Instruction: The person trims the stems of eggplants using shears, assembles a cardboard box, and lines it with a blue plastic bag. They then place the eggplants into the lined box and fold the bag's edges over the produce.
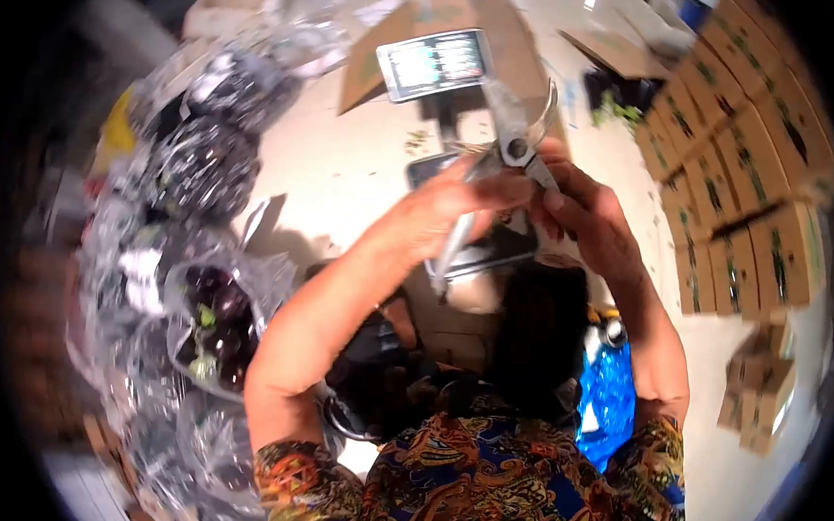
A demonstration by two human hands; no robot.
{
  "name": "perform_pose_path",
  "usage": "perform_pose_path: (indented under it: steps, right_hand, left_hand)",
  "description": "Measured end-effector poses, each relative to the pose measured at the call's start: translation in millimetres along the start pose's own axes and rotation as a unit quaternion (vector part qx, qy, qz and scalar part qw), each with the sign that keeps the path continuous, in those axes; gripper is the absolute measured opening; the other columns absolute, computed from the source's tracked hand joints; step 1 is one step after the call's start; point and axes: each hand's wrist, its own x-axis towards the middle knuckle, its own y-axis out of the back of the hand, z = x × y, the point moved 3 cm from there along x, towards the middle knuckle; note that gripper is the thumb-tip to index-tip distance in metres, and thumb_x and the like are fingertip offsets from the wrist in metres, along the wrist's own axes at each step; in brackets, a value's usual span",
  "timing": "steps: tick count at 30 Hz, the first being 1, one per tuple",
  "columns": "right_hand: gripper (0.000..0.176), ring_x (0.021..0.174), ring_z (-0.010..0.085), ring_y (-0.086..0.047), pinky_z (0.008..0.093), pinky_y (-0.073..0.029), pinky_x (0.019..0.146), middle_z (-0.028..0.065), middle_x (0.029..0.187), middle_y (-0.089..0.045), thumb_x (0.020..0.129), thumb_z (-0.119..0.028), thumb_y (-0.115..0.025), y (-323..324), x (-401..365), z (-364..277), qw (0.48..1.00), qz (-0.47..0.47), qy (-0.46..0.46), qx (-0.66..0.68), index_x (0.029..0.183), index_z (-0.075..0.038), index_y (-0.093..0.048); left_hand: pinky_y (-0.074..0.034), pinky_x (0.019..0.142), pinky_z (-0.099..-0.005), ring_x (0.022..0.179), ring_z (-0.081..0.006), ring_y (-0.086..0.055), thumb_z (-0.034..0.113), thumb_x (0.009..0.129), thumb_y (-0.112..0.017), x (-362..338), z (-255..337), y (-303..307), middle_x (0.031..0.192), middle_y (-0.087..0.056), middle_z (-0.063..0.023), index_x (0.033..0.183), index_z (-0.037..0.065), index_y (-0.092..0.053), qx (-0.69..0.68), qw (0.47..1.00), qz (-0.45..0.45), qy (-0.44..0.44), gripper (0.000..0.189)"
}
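Both of my hands are raised over the floor in the head view, around a metal pair of shears [516,152] with a round pivot. My left hand [470,198] is closed around one handle, whose end sticks out below the fingers. My right hand [589,207] has its fingers bent onto the other handle, close beside the left. A pale blade points up from the pivot, and a thin curved piece stands to its right; motion blur hides what that piece is. Behind the hands is a device with a lit display [433,64] on a post, its lower part mostly covered.
Clear plastic bags [200,170] are heaped along the left, one open bag holding dark purple eggplants [218,309]. Cardboard boxes [742,152] are stacked at the right. An open carton [388,30] stands behind the display. A shiny blue bag [607,396] lies by my right arm.
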Motion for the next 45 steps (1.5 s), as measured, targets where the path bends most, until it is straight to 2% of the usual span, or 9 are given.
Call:
perform_pose_path:
  steps: [5,10,15,21,25,29,33,38,45]
  right_hand:
    - [0.058,0.110,0.0164,-0.048,0.0306,-0.037,0.098,0.0072,0.117,-0.052,0.094,-0.030,-0.054,-63,31,11,0.998,-0.050,0.017,0.036,0.140,-0.002,-0.036]
    - [0.124,0.139,0.0282,-0.022,0.0405,-0.021,0.112,0.0197,0.150,-0.022,0.062,-0.043,-0.085,-118,37,22,0.969,-0.109,0.114,-0.193,0.149,0.000,-0.007]
    - [0.094,0.135,0.0255,-0.028,0.0369,-0.032,0.105,0.0128,0.146,-0.029,0.071,-0.014,-0.071,-146,41,42,0.976,-0.203,-0.067,0.047,0.147,-0.004,-0.017]
    - [0.056,0.099,0.0153,-0.054,0.0273,-0.041,0.087,0.0041,0.108,-0.058,0.074,-0.013,-0.061,-132,35,75,0.974,-0.137,-0.167,0.064,0.127,-0.002,-0.049]
    - [0.047,0.092,0.0143,-0.054,0.0267,-0.041,0.084,0.0024,0.103,-0.058,0.078,-0.012,-0.062,-138,23,92,0.970,-0.102,-0.216,0.047,0.123,-0.003,-0.054]
    - [0.042,0.092,0.0153,-0.056,0.0282,-0.043,0.082,0.0028,0.101,-0.059,0.082,-0.012,-0.062,-148,19,110,0.944,-0.114,-0.308,0.030,0.123,-0.006,-0.055]
    - [0.043,0.093,0.0162,-0.057,0.0290,-0.043,0.084,0.0036,0.104,-0.059,0.084,-0.014,-0.063,-157,16,112,0.937,-0.153,-0.304,0.082,0.125,-0.006,-0.054]
    - [0.053,0.104,0.0181,-0.055,0.0308,-0.040,0.093,0.0060,0.113,-0.058,0.082,-0.015,-0.066,-148,9,127,0.924,-0.164,-0.328,0.105,0.131,-0.006,-0.048]
    - [0.058,0.109,0.0160,-0.050,0.0300,-0.037,0.095,0.0050,0.113,-0.057,0.083,-0.016,-0.067,-169,22,123,0.917,-0.244,-0.308,0.068,0.135,-0.006,-0.044]
  left_hand:
    - [-0.047,0.083,-0.0327,0.092,-0.0204,-0.060,0.023,0.087,-0.058,-44,12,19,0.104,-0.061,-0.0133,0.116,-0.006,-0.055,0.074,0.971,0.220,-0.052,0.041]
    - [-0.045,0.075,-0.0303,0.086,-0.0181,-0.057,0.039,0.091,-0.051,-76,19,54,0.094,-0.061,-0.0111,0.097,0.000,-0.058,0.162,0.875,0.445,-0.099,0.039]
    - [-0.045,0.074,-0.0320,0.084,-0.0185,-0.052,0.059,0.073,-0.071,-87,-1,65,0.088,-0.056,-0.0108,0.092,-0.002,-0.056,0.268,0.849,0.425,-0.163,0.066]
    - [-0.044,0.092,-0.0390,0.111,-0.0316,-0.051,0.040,0.076,-0.074,-159,20,89,0.113,-0.052,-0.0215,0.112,-0.002,-0.053,0.454,0.786,0.417,-0.037,0.059]
    - [-0.038,0.098,-0.0452,0.116,-0.0362,-0.046,0.028,0.071,-0.078,-290,51,111,0.125,-0.049,-0.0191,0.129,0.006,-0.046,0.731,0.465,0.499,0.006,0.070]
    - [-0.039,0.091,-0.0496,0.122,-0.0372,-0.038,0.018,0.063,-0.078,-390,18,167,0.131,-0.040,-0.0125,0.130,0.014,-0.040,0.803,0.207,0.465,0.311,0.077]
    - [-0.044,0.085,-0.0477,0.111,-0.0337,-0.048,0.016,0.061,-0.078,-398,35,166,0.120,-0.048,-0.0115,0.122,0.013,-0.046,0.774,0.277,0.482,0.303,0.069]
    - [-0.047,0.089,-0.0386,0.103,-0.0304,-0.056,0.017,0.067,-0.077,-423,105,99,0.113,-0.057,-0.0137,0.121,0.009,-0.053,0.744,0.261,0.615,0.017,0.059]
    - [-0.048,0.092,-0.0395,0.104,-0.0247,-0.059,0.036,0.082,-0.067,-425,130,61,0.113,-0.060,-0.0103,0.121,0.004,-0.053,0.214,0.600,0.690,-0.343,0.052]
